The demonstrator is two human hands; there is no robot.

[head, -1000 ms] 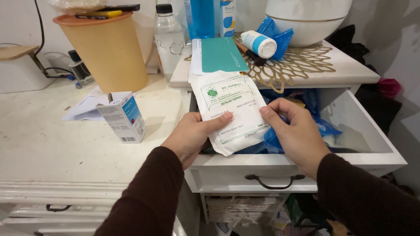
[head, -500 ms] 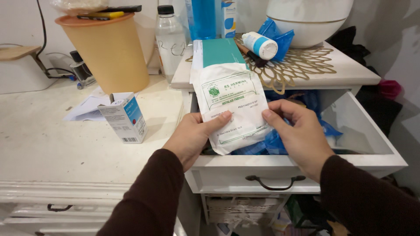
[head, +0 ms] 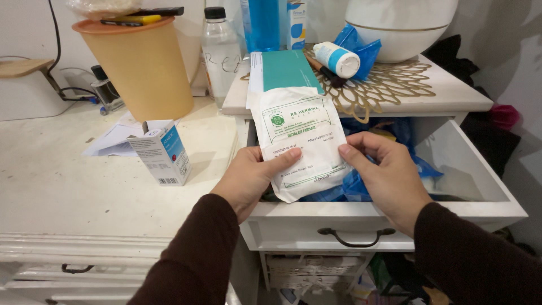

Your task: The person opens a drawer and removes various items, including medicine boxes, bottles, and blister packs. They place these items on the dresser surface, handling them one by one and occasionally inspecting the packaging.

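Paper pouch [head: 302, 141], white with a green printed panel and a small round emblem, is held flat over the open drawer [head: 480, 186], its top edge reaching the teal booklet [head: 288, 69]. Left hand [head: 251, 178] pinches its lower left edge, thumb on the face and fingers behind; right hand [head: 389, 175] grips the right edge the same way. To my eye, holding it well means keeping both thumbs clear of the printed panel and the paper taut, so it neither creases nor sags onto the blue plastic bags [head: 361, 183] beneath.

On the cabinet top lie a white bottle [head: 337, 59] with a blue band, on its side, and a gold cut-out mat [head: 384, 82]. On the surface [head: 68, 186] to the left, a small white-and-blue carton [head: 161, 152] stands with its flap open, beside loose papers [head: 110, 140], an orange tub [head: 141, 62] and a clear bottle [head: 219, 53] with a black cap.
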